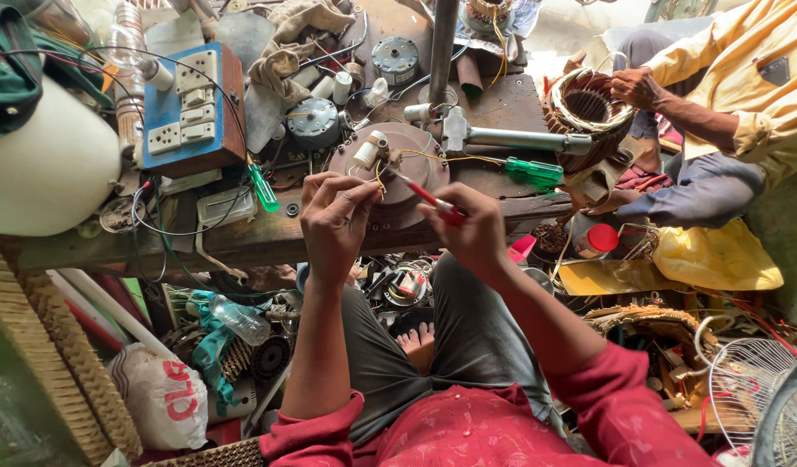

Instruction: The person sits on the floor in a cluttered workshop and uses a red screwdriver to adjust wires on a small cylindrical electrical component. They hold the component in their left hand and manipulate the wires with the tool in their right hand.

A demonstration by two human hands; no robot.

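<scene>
from the head view, your right hand (pixel 476 232) is gripping a red-handled screwdriver (pixel 433 201), its tip reaching the round motor plate (pixel 411 186) on the desk (pixel 268 233). your left hand (pixel 333 216) is pinching thin wires (pixel 379 173) over that plate's near edge.

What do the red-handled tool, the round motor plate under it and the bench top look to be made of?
Red-handled screwdriver in the right hand: glossy, probably plastic handle, thin bright metal shaft. Round motor plate: dull brownish cast metal, likely painted or rusty. Bench top: worn dark wood, with grain and chipped edges. The left hand pinches thin yellow wires, apparently plastic-insulated.
</scene>
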